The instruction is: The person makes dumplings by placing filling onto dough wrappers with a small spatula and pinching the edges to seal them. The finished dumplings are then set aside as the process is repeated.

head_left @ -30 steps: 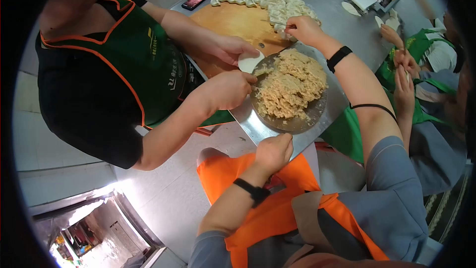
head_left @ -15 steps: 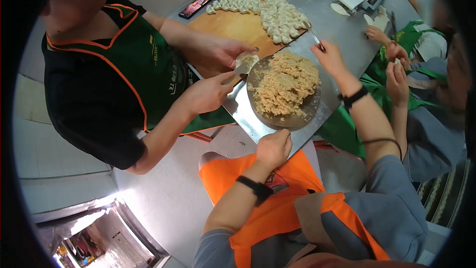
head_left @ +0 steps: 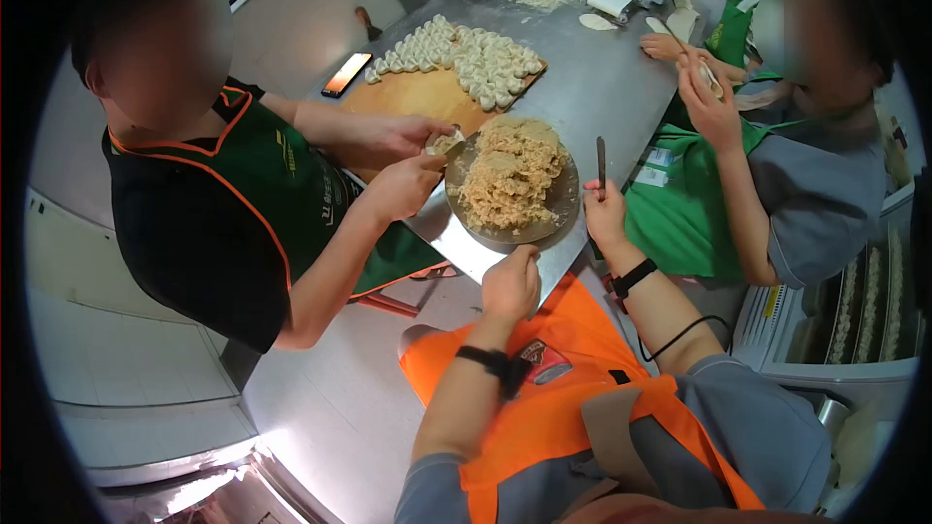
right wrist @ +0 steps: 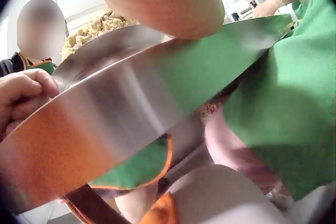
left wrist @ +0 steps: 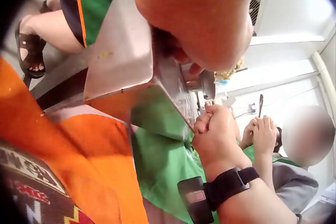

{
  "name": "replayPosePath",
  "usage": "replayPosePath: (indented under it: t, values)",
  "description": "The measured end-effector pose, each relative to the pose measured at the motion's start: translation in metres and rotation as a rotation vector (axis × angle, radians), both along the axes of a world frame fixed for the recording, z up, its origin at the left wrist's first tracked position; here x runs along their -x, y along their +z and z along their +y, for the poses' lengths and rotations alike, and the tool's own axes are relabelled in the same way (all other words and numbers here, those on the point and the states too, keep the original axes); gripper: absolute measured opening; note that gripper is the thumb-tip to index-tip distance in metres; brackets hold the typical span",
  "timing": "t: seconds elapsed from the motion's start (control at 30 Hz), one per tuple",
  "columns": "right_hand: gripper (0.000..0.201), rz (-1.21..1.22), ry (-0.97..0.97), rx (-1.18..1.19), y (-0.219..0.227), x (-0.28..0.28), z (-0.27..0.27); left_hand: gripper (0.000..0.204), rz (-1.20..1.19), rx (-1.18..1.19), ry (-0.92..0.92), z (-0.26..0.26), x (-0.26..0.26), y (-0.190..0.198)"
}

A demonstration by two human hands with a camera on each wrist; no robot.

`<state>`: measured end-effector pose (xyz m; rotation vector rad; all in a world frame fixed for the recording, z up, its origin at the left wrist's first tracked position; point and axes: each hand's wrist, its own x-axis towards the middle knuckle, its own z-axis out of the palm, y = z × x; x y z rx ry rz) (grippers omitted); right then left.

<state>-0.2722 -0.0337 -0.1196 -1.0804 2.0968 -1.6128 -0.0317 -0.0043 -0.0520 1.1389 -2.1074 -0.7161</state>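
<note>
Largest first: in my head view a metal counter [head_left: 573, 49] runs away from me, its near corner just in front of my two hands. Across it, to my left, a person in a green apron [head_left: 291, 175] with orange edging holds a wrapper [head_left: 445, 144] with filling on it next to the bowl. A wooden board [head_left: 413, 97] lies farther back, partly covered by rows of shaped dumplings [head_left: 490, 63].

The round metal bowl [head_left: 546, 224] sits on the counter's near end, heaped with pale, crumbly filling [head_left: 510, 175]. From my left hand [head_left: 512, 286], the bowl is just ahead; from my right hand [head_left: 607, 218], it is close by on the left, and I see neither hand in the filling.

My left hand is curled at the counter's edge; I cannot tell whether anything is inside it. My right hand grips a slim, flat tool [head_left: 602, 163], its dark blade pointing up and away from me, apart from the bowl. In the right wrist view, the counter's shiny edge hides much of the bowl.

Smaller still, a phone [head_left: 347, 75] with a lit screen lies beside the board, well apart from both hands.
</note>
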Motion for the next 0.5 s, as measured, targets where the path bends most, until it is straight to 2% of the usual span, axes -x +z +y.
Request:
replayPosePath:
  t: [0.1,0.2,0.5]
  values:
    - [0.016,0.074,-0.013,0.091,0.009,-0.006,-0.003,0.016,-0.025,-0.036,0.007,0.0,0.001,0.004]
    - [0.024,0.061,0.014,0.01,0.02,-0.006,0.001,0.016,-0.048,-0.083,0.022,0.001,0.001,0.001]
    - [0.03,0.075,0.07,-0.05,0.024,-0.003,0.003,0.016,-0.062,-0.131,0.053,0.001,0.001,-0.007]
